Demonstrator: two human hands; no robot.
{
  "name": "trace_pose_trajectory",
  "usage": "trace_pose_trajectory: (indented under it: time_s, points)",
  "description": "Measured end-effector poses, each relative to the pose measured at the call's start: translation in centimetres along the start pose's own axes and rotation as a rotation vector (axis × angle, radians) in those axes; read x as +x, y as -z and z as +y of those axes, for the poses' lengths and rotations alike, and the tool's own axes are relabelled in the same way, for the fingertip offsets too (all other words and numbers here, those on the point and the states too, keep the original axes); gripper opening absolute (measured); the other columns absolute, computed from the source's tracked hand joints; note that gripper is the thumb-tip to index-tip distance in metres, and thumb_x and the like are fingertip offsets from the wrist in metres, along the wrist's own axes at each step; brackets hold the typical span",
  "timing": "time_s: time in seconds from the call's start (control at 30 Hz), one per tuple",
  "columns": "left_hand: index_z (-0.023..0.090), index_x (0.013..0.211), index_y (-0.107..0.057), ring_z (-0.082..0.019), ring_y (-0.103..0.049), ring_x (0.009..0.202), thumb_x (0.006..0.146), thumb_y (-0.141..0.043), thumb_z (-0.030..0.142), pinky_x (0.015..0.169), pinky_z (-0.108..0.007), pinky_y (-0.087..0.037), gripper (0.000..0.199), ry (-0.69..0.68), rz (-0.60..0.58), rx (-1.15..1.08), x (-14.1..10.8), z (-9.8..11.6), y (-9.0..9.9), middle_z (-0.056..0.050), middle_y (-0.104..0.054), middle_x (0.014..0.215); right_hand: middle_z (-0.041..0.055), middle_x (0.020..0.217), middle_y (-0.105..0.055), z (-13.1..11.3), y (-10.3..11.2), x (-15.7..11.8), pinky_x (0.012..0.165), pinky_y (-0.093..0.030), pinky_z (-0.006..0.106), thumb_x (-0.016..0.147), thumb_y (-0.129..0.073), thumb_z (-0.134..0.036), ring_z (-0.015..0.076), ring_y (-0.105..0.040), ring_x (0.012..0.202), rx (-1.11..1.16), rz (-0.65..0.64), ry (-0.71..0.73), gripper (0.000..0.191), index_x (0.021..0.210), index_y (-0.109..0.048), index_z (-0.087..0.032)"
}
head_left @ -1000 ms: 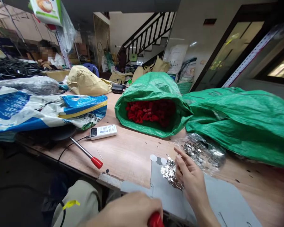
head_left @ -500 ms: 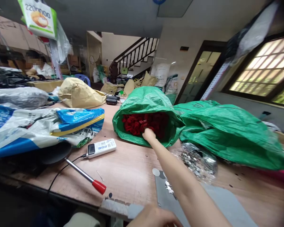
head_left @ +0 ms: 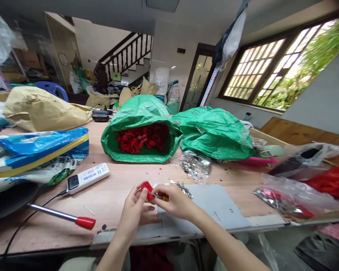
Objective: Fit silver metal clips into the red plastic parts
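Observation:
My left hand (head_left: 133, 206) is closed on a small red piece (head_left: 147, 188), held up over the front of the table. In my right hand (head_left: 175, 202) is a small screwdriver (head_left: 165, 198) with an amber handle. Its metal shaft points left and meets the red piece; the tip is hidden. Beyond my hands a green woven sack (head_left: 141, 109) lies with its mouth towards me, full of red pieces (head_left: 132, 140) of the same colour. A pile of small shiny metal parts (head_left: 185, 190) sits just past my right hand, on a grey sheet (head_left: 214, 201).
A clear bag of metal parts (head_left: 196, 165) lies before a second green sack (head_left: 214, 131). On the left are a white power bank (head_left: 89, 177) with a cable, a red-tipped metal lever (head_left: 84, 223) and a blue-and-white sack (head_left: 45, 146). Plastic bags (head_left: 282, 199) lie right.
My right hand has come back from the sack's mouth to the table front and now holds the screwdriver. My left hand has risen into view with a red piece. The view has turned right.

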State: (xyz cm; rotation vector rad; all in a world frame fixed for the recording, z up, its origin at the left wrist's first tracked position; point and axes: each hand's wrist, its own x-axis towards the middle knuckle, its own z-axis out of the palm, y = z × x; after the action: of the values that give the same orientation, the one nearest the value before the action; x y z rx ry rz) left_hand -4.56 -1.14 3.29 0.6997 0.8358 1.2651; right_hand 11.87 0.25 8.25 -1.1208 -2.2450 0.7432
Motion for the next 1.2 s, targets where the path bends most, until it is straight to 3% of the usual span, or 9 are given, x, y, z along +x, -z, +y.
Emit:
trace_pose_trajectory:
  time_s: [0.1, 0.27, 0.4, 0.47, 0.6, 0.83, 0.9, 1.03, 1.2]
  points:
    - [0.015, 0.122, -0.056, -0.014, -0.068, 0.063, 0.072, -0.080, 0.053, 0.055, -0.025, -0.057, 0.067, -0.013, 0.005, 0.062, 0.1, -1.5, -0.6, -0.007, -0.072, 0.094, -0.0004, 0.076, -0.071, 1.8, 1.3, -2.3, 0.061, -0.045, 0.022, 0.090, -0.061, -0.024, 0.0135, -0.061, 0.063, -0.158, 0.089, -0.101, 0.022, 0.108, -0.073, -0.021]
    - [0.015, 0.122, -0.058, -0.015, -0.070, 0.067, 0.071, -0.080, 0.054, 0.054, -0.023, -0.057, 0.069, -0.058, 0.044, 0.172, 0.4, -2.2, -1.1, -0.011, -0.073, 0.102, 0.0108, 0.099, -0.075, 8.2, 6.6, -1.1, 0.077, -0.048, 0.031, 0.091, -0.054, -0.019, 0.0253, -0.068, 0.091, -0.491, 0.357, -0.484, 0.025, 0.102, -0.076, -0.020]
    - [0.014, 0.121, -0.058, -0.017, -0.071, 0.074, 0.076, -0.076, 0.054, 0.056, -0.024, -0.057, 0.063, -0.073, -0.021, 0.254, 0.5, -2.3, -1.0, -0.013, -0.072, 0.104, 0.0113, 0.094, -0.074, 12.5, 9.3, 0.7, 0.080, -0.049, 0.035, 0.083, -0.070, -0.022, 0.0262, -0.067, 0.092, -0.584, 0.319, -0.643, 0.007, 0.081, -0.074, -0.017]
    - [0.015, 0.121, -0.057, -0.018, -0.070, 0.077, 0.078, -0.074, 0.053, 0.058, -0.024, -0.058, 0.060, -0.078, -0.045, 0.268, 0.4, -2.4, -0.9, -0.013, -0.072, 0.106, 0.0076, 0.091, -0.072, 13.7, 9.8, 1.0, 0.082, -0.050, 0.037, 0.086, -0.071, -0.029, 0.0221, -0.066, 0.089, -0.589, 0.302, -0.669, 0.014, 0.081, -0.070, -0.016]
    - [0.015, 0.120, -0.058, -0.017, -0.070, 0.077, 0.080, -0.073, 0.051, 0.058, -0.024, -0.057, 0.056, -0.078, -0.049, 0.271, 0.4, -2.6, -0.8, -0.013, -0.072, 0.106, 0.0030, 0.084, -0.070, 15.2, 10.6, 0.6, 0.080, -0.052, 0.036, 0.092, -0.066, -0.036, 0.0177, -0.066, 0.082, -0.529, 0.341, -0.661, 0.023, 0.082, -0.069, -0.015]
    - [0.015, 0.119, -0.056, -0.017, -0.070, 0.076, 0.079, -0.073, 0.052, 0.057, -0.024, -0.057, 0.056, -0.066, -0.045, 0.271, 0.2, -2.3, -0.9, -0.012, -0.071, 0.105, 0.0019, 0.065, -0.068, 17.1, 11.5, -0.7, 0.048, -0.043, 0.025, 0.086, -0.059, -0.033, 0.0139, -0.056, 0.050, -0.371, 0.441, -0.616, 0.028, 0.097, -0.073, -0.011]
    - [0.015, 0.119, -0.056, -0.017, -0.069, 0.075, 0.080, -0.072, 0.051, 0.057, -0.023, -0.056, 0.055, -0.073, -0.041, 0.271, 0.2, -2.2, -1.0, -0.012, -0.071, 0.104, 0.0020, 0.064, -0.068, 17.3, 11.4, -0.8, 0.045, -0.042, 0.025, 0.088, -0.056, -0.033, 0.0139, -0.055, 0.047, -0.366, 0.456, -0.620, 0.031, 0.103, -0.072, -0.010]
    - [0.015, 0.119, -0.057, -0.017, -0.070, 0.076, 0.080, -0.073, 0.051, 0.057, -0.024, -0.056, 0.055, -0.073, -0.033, 0.268, 0.1, -2.3, -1.1, -0.012, -0.071, 0.104, 0.0036, 0.081, -0.071, 17.2, 11.7, -0.9, 0.065, -0.052, 0.030, 0.091, -0.064, -0.031, 0.0161, -0.065, 0.068, -0.432, 0.445, -0.638, 0.021, 0.098, -0.070, -0.013]
    - [0.015, 0.120, -0.055, -0.018, -0.069, 0.076, 0.079, -0.073, 0.051, 0.056, -0.025, -0.057, 0.058, -0.067, -0.033, 0.277, 0.2, -2.3, -1.0, -0.013, -0.071, 0.105, 0.0052, 0.097, -0.071, 16.6, 11.5, -0.5, 0.086, -0.052, 0.039, 0.094, -0.065, -0.036, 0.0191, -0.066, 0.090, -0.528, 0.327, -0.653, 0.021, 0.095, -0.069, -0.015]
